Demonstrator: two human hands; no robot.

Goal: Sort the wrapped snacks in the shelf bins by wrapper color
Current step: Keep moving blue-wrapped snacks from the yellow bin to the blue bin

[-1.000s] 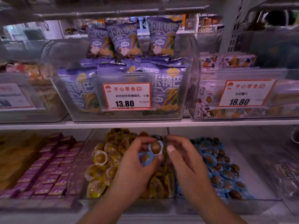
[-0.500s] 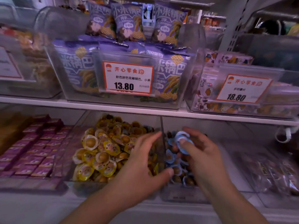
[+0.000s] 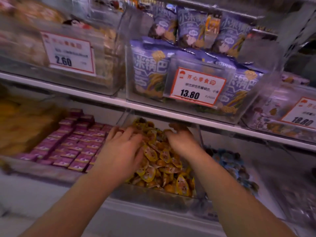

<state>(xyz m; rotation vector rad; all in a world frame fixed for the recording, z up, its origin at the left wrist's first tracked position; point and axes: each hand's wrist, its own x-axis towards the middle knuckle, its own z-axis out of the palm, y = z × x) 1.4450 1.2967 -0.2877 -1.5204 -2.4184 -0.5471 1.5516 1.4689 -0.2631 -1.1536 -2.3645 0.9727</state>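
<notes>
A clear bin (image 3: 153, 194) on the lower shelf is heaped with yellow-wrapped snacks (image 3: 162, 161). Both of my hands are inside it. My left hand (image 3: 123, 151) lies palm down on the left part of the heap, fingers spread over the wrappers. My right hand (image 3: 181, 139) reaches into the back right of the heap with fingers bent down among the wrappers; the frame is blurred and I cannot tell whether it holds one. To the right, a second bin holds blue-wrapped snacks (image 3: 229, 163).
Purple-wrapped packets (image 3: 71, 144) fill the bin to the left. The upper shelf edge (image 3: 171, 115) runs just above my hands, carrying bins of purple rice-crisp bags (image 3: 153, 71) with price tags (image 3: 198, 86).
My right hand no longer holds the blue-wrapped snack and has moved left from the blue bin into the yellow bin. My left hand reached deeper into the yellow heap. The view swung left.
</notes>
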